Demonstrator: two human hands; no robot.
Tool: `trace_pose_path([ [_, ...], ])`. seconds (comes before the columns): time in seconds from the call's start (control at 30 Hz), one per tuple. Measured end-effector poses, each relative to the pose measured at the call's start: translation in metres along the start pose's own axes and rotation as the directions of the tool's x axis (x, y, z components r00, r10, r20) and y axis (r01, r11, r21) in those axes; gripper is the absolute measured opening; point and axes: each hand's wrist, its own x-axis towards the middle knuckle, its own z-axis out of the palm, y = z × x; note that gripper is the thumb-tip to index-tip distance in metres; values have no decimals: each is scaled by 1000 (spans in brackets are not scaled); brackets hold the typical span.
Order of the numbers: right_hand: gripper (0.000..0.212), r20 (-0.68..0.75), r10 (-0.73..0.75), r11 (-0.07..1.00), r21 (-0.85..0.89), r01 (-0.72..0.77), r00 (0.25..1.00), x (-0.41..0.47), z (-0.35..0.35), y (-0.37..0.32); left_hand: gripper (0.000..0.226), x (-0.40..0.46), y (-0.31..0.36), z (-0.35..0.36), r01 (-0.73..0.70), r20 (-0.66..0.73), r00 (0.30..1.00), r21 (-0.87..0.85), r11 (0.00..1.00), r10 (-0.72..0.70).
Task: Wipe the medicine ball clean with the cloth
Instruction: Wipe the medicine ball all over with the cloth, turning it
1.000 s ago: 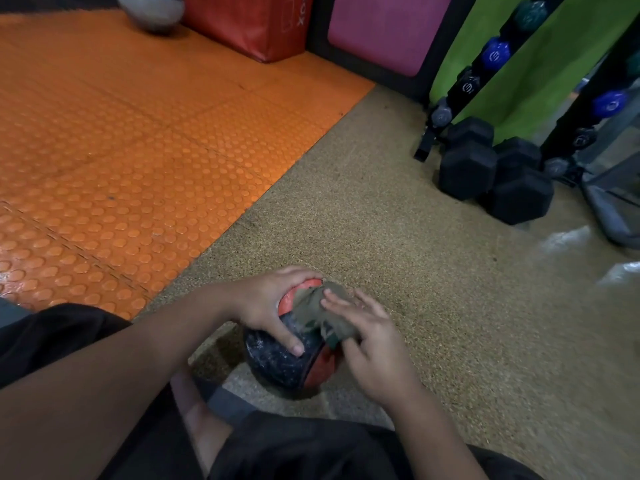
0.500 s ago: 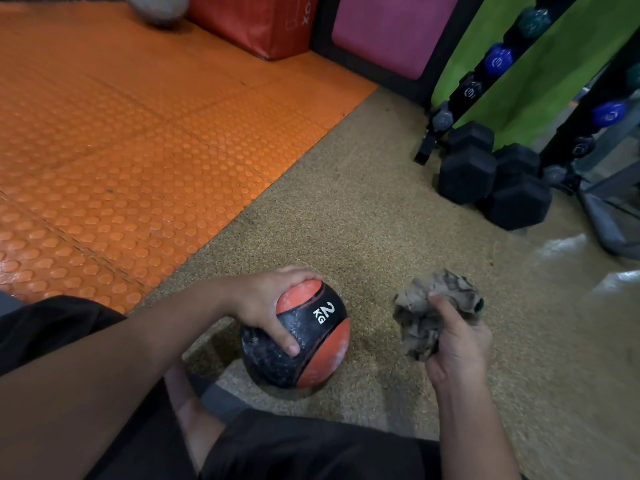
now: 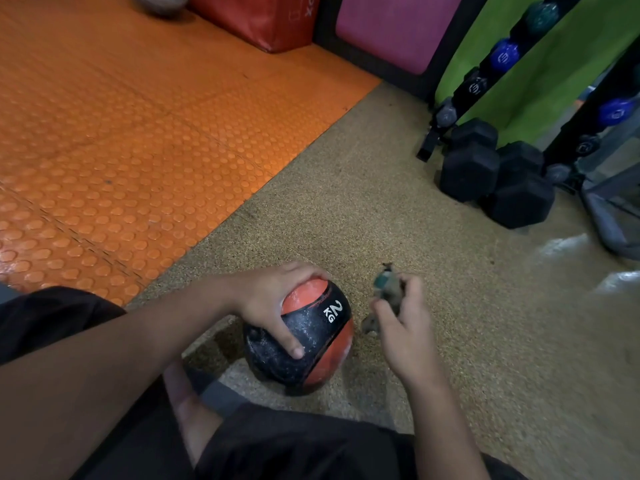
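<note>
A black and red medicine ball marked "2 KG" rests on the speckled tan floor in front of my legs. My left hand grips its upper left side, fingers over the top and thumb down on the black panel. Just right of the ball, my right hand holds a crumpled grey-green cloth, bunched in the fingers so that only bits of it show. The cloth is a short gap away from the ball and does not touch it.
An orange studded mat covers the floor to the left. Black hex dumbbells sit at the right by a rack with round-ended weights. A red padded box and a pink pad stand at the back.
My right hand lifted the cloth off the ball, swung out to the right, then came back close beside the ball with the cloth bunched tighter. The left hand kept its hold.
</note>
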Motion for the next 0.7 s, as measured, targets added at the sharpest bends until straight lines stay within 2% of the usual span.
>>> trace_pose_path([
  [0.1, 15, 100, -204, 918, -327, 226, 974, -2, 16, 5, 137, 3, -4, 0, -29, 30, 999, 74, 997, 27],
  [0.17, 26, 154, -236, 827, -487, 282, 959, -1, 24, 7, 138, 3, -3, -1, -32, 29, 999, 84, 996, 29],
  [0.3, 46, 249, -297, 687, -614, 387, 922, -17, 27, -4, 135, 2, -5, -1, -55, 22, 998, 49, 997, 54],
  [0.43, 52, 373, -404, 553, -628, 548, 835, -39, 30, -10, 137, -1, -10, -1, -49, 39, 998, 19, 999, 48],
  [0.5, 51, 333, -400, 572, -637, 516, 854, -26, 25, 2, 137, 0, -7, 0, -34, 32, 999, 39, 999, 33],
  [0.63, 53, 151, -283, 687, -657, 310, 947, 1, 16, 18, 136, 2, 1, 1, 1, 20, 1000, 72, 997, -2],
  [0.7, 53, 193, -344, 633, -675, 379, 919, -15, 27, 5, 137, 4, 1, 0, 2, 28, 1000, 56, 998, -4],
])
